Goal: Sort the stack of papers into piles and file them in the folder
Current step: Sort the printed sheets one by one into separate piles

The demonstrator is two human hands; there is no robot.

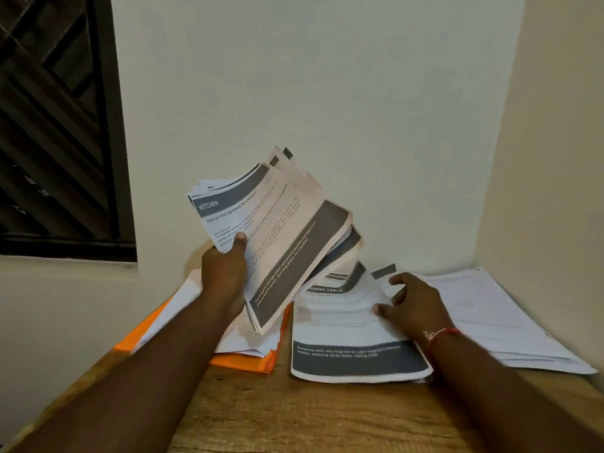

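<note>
Corner desk [310, 420], orange folder [245, 362] at left edge

The stack [277, 230] is up off the table [294, 416] in the left hand [225, 273], tilted and fanned, and the top sheet says KITCHEN on a grey band. The orange folder [243, 363] lies flat by the table's left edge with loose white sheets [242, 338] on it. The grey-banded pile [343, 331] sits just right of the folder, and the plain white pile [490, 322] is at the far right corner.
</note>
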